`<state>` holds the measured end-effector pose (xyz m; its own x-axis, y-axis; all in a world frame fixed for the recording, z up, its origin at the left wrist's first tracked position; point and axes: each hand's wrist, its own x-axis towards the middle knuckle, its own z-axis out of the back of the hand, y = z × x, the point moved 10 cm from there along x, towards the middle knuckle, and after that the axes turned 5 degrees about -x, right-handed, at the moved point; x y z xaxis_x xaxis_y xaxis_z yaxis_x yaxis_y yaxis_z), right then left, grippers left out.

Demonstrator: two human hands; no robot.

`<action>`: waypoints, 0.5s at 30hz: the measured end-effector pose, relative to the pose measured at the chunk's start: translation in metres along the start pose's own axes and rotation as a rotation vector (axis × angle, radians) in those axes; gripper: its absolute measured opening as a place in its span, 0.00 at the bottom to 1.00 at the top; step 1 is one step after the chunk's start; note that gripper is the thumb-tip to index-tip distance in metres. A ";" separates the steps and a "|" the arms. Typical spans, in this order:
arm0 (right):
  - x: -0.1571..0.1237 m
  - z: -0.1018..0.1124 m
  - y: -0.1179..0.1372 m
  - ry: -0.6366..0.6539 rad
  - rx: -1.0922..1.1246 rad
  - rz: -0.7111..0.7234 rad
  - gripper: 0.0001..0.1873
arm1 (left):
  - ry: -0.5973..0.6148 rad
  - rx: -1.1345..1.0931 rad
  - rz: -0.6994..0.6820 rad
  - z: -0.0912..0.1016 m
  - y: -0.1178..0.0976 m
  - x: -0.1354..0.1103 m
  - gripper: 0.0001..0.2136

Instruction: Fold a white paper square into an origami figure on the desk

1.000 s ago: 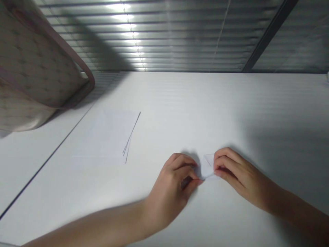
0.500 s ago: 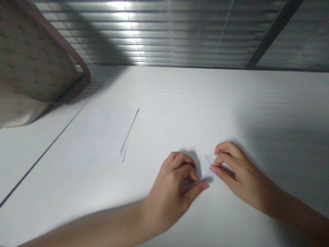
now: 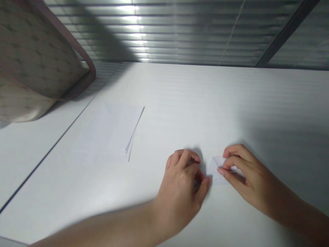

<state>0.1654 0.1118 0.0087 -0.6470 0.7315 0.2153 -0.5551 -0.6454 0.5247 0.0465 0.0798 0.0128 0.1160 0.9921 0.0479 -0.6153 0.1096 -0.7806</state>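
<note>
A small white folded paper (image 3: 217, 177) lies low over the white table, with a raised triangular flap at its upper side. Thumb and fingertips of my right hand (image 3: 248, 173) pinch that flap from the right. At the paper's left edge is my left hand (image 3: 181, 187), its fingers curled and its thumb and index tips brought together against the edge. The left fingertips are partly hidden behind the knuckles. My right hand covers the paper's right end.
Several thin white sheets (image 3: 110, 130) lie loosely stacked on the white table (image 3: 180, 96), left of my hands. A patterned bag (image 3: 38, 58) with a pinkish trim stands at the upper left. Window blinds (image 3: 180, 34) rise behind the table, and a dark seam crosses its left side.
The left fingers have drawn together at the paper's left edge, and the paper's near edge now lies flatter. The whole view has shifted slightly; the right hand keeps its pinch.
</note>
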 end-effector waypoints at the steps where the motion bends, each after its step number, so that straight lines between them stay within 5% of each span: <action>1: 0.000 0.000 0.000 -0.005 -0.004 -0.003 0.06 | 0.003 0.000 0.001 0.000 0.000 0.000 0.06; 15: 0.003 -0.002 0.002 0.031 0.001 -0.031 0.08 | 0.028 0.030 0.028 -0.001 0.001 0.002 0.07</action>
<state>0.1613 0.1128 0.0086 -0.6451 0.7442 0.1731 -0.5749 -0.6220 0.5315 0.0468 0.0815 0.0120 0.1199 0.9928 0.0083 -0.6420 0.0839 -0.7621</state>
